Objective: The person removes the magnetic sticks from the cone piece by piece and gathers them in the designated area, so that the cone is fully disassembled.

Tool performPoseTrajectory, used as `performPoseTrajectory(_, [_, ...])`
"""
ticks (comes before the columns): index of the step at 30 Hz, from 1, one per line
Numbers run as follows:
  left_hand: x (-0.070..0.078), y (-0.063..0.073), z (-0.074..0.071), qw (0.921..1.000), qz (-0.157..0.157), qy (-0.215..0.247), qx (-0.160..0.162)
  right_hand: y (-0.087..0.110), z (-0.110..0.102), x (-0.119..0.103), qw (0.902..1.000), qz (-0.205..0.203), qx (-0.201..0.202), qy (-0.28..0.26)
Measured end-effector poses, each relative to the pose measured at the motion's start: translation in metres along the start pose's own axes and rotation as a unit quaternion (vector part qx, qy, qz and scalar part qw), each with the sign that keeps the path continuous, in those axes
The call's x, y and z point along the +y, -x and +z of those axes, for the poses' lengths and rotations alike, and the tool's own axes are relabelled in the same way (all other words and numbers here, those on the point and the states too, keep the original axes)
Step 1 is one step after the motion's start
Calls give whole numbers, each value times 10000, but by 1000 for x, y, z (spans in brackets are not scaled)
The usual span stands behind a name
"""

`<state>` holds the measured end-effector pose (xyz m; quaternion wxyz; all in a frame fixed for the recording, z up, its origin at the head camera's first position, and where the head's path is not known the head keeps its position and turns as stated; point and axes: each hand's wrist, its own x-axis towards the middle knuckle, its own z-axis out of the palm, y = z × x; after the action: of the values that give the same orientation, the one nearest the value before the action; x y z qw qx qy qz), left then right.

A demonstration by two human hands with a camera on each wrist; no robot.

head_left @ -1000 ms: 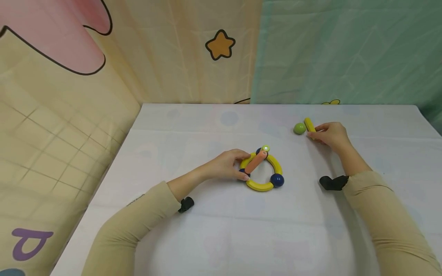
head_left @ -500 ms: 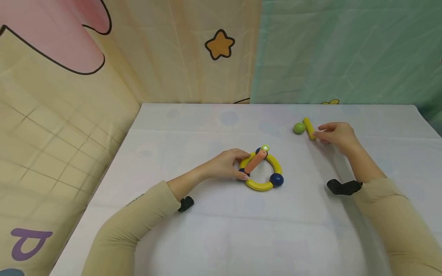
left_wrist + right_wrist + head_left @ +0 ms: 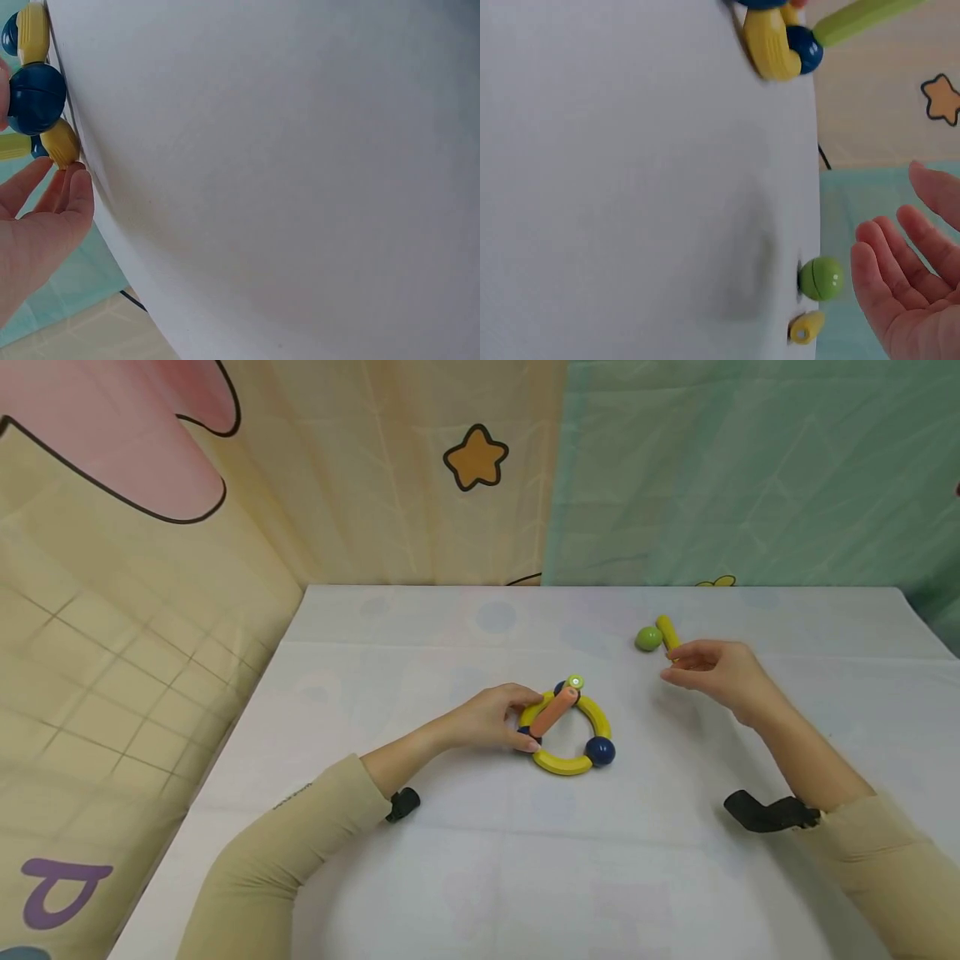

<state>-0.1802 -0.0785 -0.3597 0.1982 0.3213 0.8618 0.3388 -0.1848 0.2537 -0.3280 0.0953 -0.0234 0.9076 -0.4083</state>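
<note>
My left hand grips the left side of a toy ring made of yellow curved sticks and dark blue balls. An orange rod rises from the ball at the left hand, and a light green rod stands up from the ring's far ball. My right hand hovers above the table with nothing in its relaxed fingers. Its fingertips overlap the near end of a short yellow rod in the head view. A green ball lies just left of that rod.
Everything lies on a table with a white cloth. Printed curtains hang behind it and along its left side, one with an orange star. Black camera mounts stick out at both sleeves.
My right hand has let go of the yellow rod, drawn away to the right, then come nearer to me. The rod stays beside the green ball. The left hand keeps its hold.
</note>
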Motion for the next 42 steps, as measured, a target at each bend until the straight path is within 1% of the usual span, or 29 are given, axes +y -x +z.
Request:
performPoseTrajectory(3, [-1,0,0,10000,5,-5,7,9,10,-8,9979,-200,-325,-526])
performPoseTrajectory(6, [-1,1,0,10000,37,-3,13,18,24,-18,9904,-368,-779,-1084])
performPoseTrajectory(9, [-1,0,0,10000,76,12,-2,25,40,-29,9833,-472,-1113,-1363])
performPoseTrajectory(13, [0,0,0,10000,83,45,-24,30,59,-37,9753,-570,-1319,-1678])
performPoseTrajectory(17, [0,0,0,9999,75,95,-39,31,74,-41,9681,-617,-1378,-2000])
performPoseTrajectory(22, [-1,0,0,9999,114,120,-20,33,89,-45,9648,-600,-1275,-2219])
performPoseTrajectory(28, [-2,0,0,9998,99,195,-30,36,102,-49,9606,-658,-1036,-2495])
performPoseTrajectory(31, [-3,-1,1,9997,98,226,-42,38,108,-51,9528,-533,-890,-2854])
performPoseTrajectory(36, [-2,-2,1,9994,128,312,-50,45,119,-56,9369,-231,-568,-3443])
performPoseTrajectory(42, [-3,0,0,9995,148,285,1,48,132,-66,9215,163,-94,-3879])
